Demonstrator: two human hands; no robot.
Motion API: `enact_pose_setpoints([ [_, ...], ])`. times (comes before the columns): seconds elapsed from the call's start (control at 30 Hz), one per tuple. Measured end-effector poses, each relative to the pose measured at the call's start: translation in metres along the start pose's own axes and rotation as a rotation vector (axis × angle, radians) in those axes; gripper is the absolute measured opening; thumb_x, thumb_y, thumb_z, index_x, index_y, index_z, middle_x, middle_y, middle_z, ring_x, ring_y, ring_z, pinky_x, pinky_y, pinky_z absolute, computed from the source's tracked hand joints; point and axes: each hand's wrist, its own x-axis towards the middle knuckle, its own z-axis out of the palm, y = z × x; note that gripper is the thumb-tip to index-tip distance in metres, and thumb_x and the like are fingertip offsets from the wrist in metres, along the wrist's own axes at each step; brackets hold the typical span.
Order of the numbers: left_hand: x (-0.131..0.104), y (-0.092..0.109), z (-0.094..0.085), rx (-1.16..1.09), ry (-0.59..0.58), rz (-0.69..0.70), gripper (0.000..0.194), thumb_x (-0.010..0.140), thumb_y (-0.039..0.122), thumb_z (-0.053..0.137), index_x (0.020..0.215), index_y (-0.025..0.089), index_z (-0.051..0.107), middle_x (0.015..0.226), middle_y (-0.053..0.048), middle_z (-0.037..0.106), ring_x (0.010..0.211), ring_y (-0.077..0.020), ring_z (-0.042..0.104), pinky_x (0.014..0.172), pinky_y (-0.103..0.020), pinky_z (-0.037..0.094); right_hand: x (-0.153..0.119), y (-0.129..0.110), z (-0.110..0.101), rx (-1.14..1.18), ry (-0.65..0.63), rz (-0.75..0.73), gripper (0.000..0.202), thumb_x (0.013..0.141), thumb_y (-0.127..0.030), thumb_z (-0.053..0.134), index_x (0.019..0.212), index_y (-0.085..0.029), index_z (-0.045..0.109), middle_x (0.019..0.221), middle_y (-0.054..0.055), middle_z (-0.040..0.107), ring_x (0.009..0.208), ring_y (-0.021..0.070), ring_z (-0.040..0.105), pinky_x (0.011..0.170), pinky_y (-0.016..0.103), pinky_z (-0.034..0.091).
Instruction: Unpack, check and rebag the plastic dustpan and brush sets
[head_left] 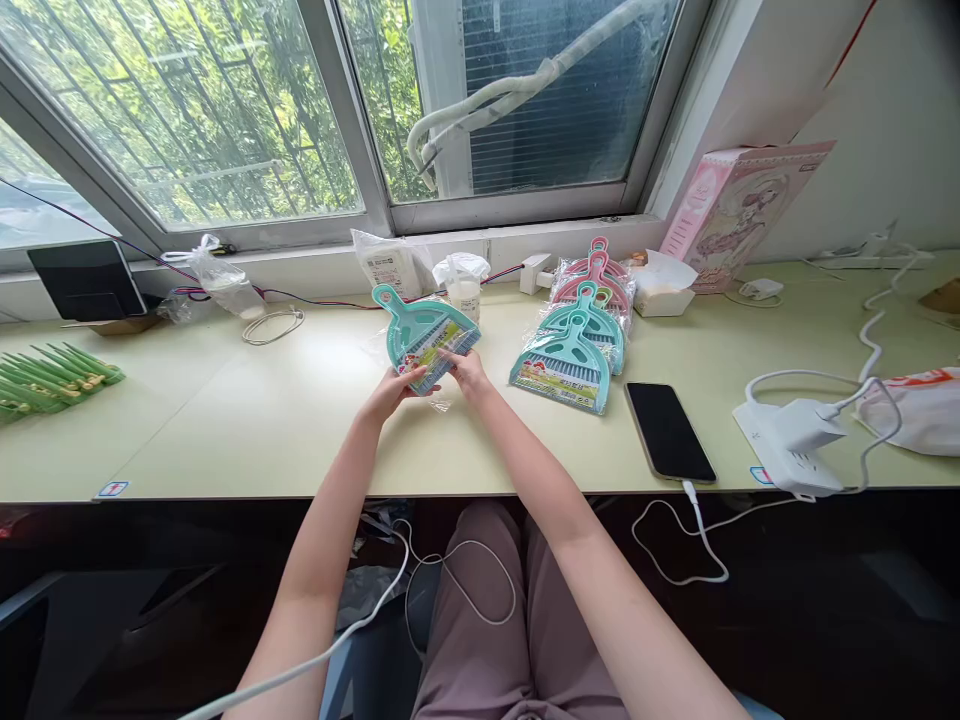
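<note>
A teal mini dustpan and brush set (426, 328) with a printed label is tilted above the table, its handle pointing up and left. My left hand (397, 388) is closed on its lower left edge. At the lower right edge, my right hand (466, 368) grips the same set. Clear plastic film shows just below it. To the right lie more wrapped sets: a teal dustpan set (571, 362) in front, another teal one behind it, and pink dustpan sets (598, 270) at the back.
A black phone (670, 432) on a white cable lies at the right, near a power strip (787, 445). Tissues (664, 282) and a pink box (739, 215) stand behind. Green-handled items (56, 380) lie far left. A cup (463, 290) and a plastic bag (225, 280) sit by the window.
</note>
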Motion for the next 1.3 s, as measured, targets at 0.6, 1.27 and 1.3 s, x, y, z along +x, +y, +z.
enact_pose_setpoints([
  [0.6,0.001,0.004,0.000,-0.023,0.076,0.039,0.049,0.071,0.028,0.084,0.114,0.011,0.068,0.113,-0.016,0.074,0.069,-0.0246,0.075,0.062,-0.037,0.065,-0.002,0.013,0.007,0.055,0.069,-0.015,0.020,0.075,-0.002,0.070,0.086,-0.017,0.064,0.079,-0.001,0.074,0.075,0.0132,0.070,0.083,0.029,0.061],
  [1.27,-0.002,0.019,-0.050,-0.367,0.516,0.032,0.024,0.066,0.007,0.065,0.087,0.017,0.061,0.074,-0.002,0.068,0.055,-0.0135,0.065,0.043,-0.020,0.054,-0.022,-0.031,0.002,-1.493,-0.221,-1.085,0.030,0.099,-0.012,0.054,0.112,-0.029,0.074,0.146,0.004,0.058,0.148,0.0222,0.038,0.125,0.050,0.018],
  [1.3,-0.001,0.017,-0.048,-0.335,0.501,-0.016,0.025,0.065,0.007,0.066,0.087,0.017,0.061,0.073,-0.003,0.068,0.054,-0.0139,0.064,0.042,-0.021,0.054,-0.018,-0.032,-0.001,-1.472,-0.199,-1.080,0.023,0.100,-0.020,0.055,0.104,-0.027,0.076,0.140,0.005,0.063,0.142,0.0231,0.044,0.122,0.046,0.026],
])
